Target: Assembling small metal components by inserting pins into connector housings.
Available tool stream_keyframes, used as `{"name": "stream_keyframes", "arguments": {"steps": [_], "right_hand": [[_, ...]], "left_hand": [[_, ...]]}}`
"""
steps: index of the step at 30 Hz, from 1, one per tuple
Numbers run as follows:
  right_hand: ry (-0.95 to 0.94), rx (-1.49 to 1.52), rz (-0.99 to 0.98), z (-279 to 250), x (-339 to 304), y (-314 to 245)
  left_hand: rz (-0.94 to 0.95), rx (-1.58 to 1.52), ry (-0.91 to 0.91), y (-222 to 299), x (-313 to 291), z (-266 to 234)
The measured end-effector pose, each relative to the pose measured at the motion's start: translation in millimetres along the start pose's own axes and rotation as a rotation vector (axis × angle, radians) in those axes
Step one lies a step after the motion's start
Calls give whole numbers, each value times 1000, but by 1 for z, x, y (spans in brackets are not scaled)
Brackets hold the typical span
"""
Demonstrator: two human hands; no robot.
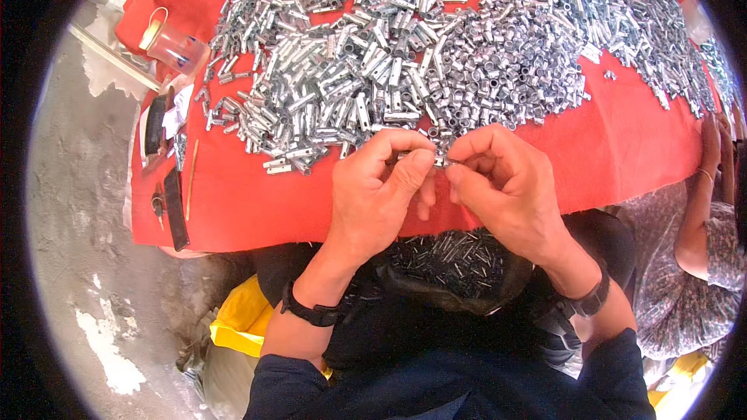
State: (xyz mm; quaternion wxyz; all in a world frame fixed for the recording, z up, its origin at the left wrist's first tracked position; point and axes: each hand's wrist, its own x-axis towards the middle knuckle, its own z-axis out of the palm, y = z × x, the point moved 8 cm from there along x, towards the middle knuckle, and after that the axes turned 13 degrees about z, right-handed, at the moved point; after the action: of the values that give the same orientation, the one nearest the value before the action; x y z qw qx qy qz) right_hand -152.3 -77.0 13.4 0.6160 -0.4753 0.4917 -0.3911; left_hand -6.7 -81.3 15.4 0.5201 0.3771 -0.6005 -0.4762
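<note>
Centrally, the left hand [377, 187] and right hand [510, 187] meet above the near part of a red cloth [622, 140], each with thumb and forefinger pinched on a small metal piece [440, 161] that bridges the narrow gap between them. The piece lies just in front of a broad heap of silvery metal parts [334, 85]; its details are mostly hidden by the fingertips. Within the heap, longer drilled tubes lie toward the left and centre, and short rings [506, 70] cluster right of centre. Below the cloth's near edge, between the forearms, a dark container [459, 295] holds many thin pins [451, 253]. At the cloth's left side are a clear jar [177, 48], tilted, with a wire loop at its lid, a thin wooden stick [191, 175] and, beside the stick, a flat black strip [176, 210]. A dark band [311, 307] encircles the left wrist. At the far right, a co-worker's arm [692, 225] reaches up to the cloth's edge. Lower left, a yellow bag [240, 315] shows beside the left forearm.
</note>
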Motion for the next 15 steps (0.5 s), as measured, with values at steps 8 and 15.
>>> {"name": "stream_keyframes", "arguments": {"steps": [8, 15], "right_hand": [[23, -192, -79, -2, -1, -3], [-218, -169, 182, 2, -4, 5]], "left_hand": [[272, 477, -216, 16, 2, 4], [313, 521, -449, 10, -13, 19]]}}
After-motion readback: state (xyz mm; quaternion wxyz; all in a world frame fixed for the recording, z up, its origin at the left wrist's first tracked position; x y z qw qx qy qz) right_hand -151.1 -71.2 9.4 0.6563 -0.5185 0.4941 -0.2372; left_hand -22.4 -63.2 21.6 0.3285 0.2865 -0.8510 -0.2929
